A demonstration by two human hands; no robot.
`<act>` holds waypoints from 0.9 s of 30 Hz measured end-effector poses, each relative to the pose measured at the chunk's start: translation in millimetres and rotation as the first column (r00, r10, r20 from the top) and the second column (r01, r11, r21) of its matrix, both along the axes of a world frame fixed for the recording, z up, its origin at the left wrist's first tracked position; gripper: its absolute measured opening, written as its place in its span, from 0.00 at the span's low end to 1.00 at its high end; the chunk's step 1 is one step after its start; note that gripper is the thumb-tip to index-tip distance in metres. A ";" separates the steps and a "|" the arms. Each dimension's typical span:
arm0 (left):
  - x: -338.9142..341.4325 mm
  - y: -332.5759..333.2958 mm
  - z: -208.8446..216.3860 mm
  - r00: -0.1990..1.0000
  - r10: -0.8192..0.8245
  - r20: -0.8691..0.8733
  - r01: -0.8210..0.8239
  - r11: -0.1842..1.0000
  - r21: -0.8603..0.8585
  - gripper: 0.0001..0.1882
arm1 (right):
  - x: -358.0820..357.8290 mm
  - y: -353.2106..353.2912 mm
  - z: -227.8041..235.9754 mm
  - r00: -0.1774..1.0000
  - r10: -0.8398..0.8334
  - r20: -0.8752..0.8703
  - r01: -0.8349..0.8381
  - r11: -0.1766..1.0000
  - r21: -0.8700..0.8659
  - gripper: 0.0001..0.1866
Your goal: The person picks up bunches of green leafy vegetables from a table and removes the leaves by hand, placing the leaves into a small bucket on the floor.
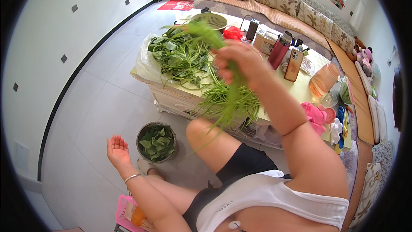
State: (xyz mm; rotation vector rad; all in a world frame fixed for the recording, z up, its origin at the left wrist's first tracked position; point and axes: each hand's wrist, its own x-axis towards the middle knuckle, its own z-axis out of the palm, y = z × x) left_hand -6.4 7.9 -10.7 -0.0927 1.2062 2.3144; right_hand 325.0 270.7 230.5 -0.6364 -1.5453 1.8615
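My right hand (240,62) is raised over the table, closed around a bunch of long green stems (206,34) that is smeared by motion. Below it, a heap of trimmed green stems (227,101) hangs over the table's near edge. To its left lies a big pile of leafy greens (176,56) on a white plastic bag (146,66). My left hand (118,150) is palm up with fingers out and nothing in it, left of a dark bin (140,139) on the floor. Torn green leaves (158,142) fill the bin.
On the table stand a colander (214,19), a maroon thermos (280,50), an upright phone (294,64), a cardboard box (264,43) and a tinted pitcher (324,79). Pink cloth (314,118) lies at the right. A pink basket (124,215) stands by my left forearm. A sofa (274,15) runs behind.
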 end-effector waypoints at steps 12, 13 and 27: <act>5.5 2.4 -25.1 0.994 -0.081 0.069 0.086 0.993 -0.081 0.14 | 136.8 130.6 -64.5 0.610 -0.627 0.485 0.342 0.760 0.553 0.06; 4.5 1.8 -28.2 0.993 -0.093 0.070 0.099 0.991 -0.086 0.14 | 133.1 133.4 -80.1 0.560 -0.619 0.551 0.263 0.764 0.589 0.09; -2.9 18.8 -31.9 0.990 -0.136 0.049 0.142 0.976 -0.167 0.12 | 118.3 158.8 -77.7 0.099 -0.769 0.632 -0.461 0.527 0.714 0.15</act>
